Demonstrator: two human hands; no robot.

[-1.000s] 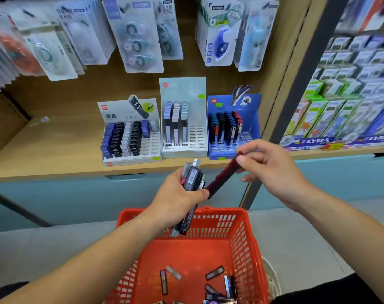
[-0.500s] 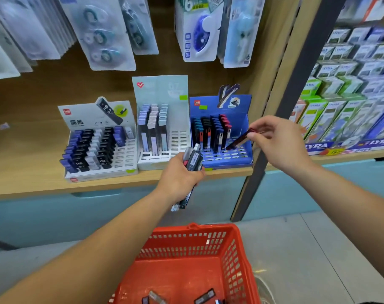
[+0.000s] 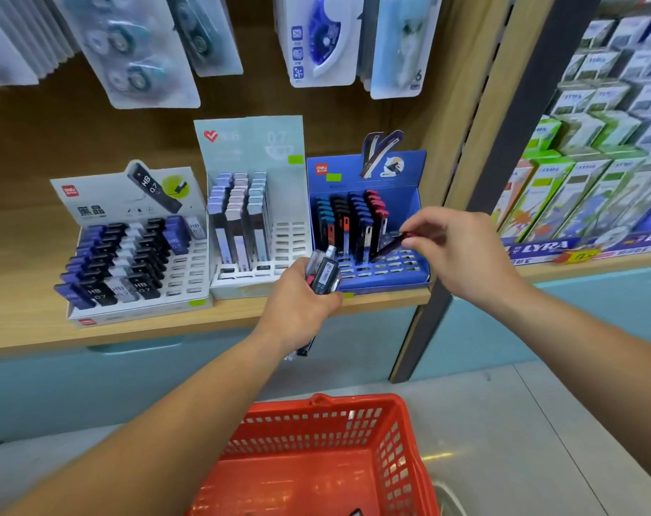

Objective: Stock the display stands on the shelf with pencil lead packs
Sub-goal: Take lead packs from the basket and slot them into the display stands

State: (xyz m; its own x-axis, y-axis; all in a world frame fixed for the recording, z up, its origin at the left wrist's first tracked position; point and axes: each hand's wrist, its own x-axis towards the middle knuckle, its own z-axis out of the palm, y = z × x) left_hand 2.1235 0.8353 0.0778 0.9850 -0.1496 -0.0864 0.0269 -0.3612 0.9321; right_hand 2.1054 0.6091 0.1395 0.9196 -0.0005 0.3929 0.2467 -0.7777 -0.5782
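Observation:
Three display stands sit on the wooden shelf [image 3: 26, 329]: a white stand [image 3: 190, 284] at left, a pale middle stand [image 3: 290, 240], and a blue stand [image 3: 409, 202] at right, each partly filled with lead packs. My right hand [image 3: 461, 251] pinches a dark red lead pack [image 3: 389, 245], tilted, its lower end over the blue stand's slots beside the red-topped row. My left hand [image 3: 301, 303] grips a bundle of lead packs [image 3: 324, 273] in front of the shelf edge, between the middle and blue stands.
An orange basket [image 3: 327, 422] stands on the floor below my arms. Blister packs of correction tape [image 3: 141, 46] hang above the stands. A dark upright post [image 3: 502, 150] divides off the right shelf bay of green boxes [image 3: 584, 173].
My right hand carried the red pack up from the left hand's bundle to the blue stand and lowered it toward the slots. My left hand rose toward the shelf edge. The view moved closer.

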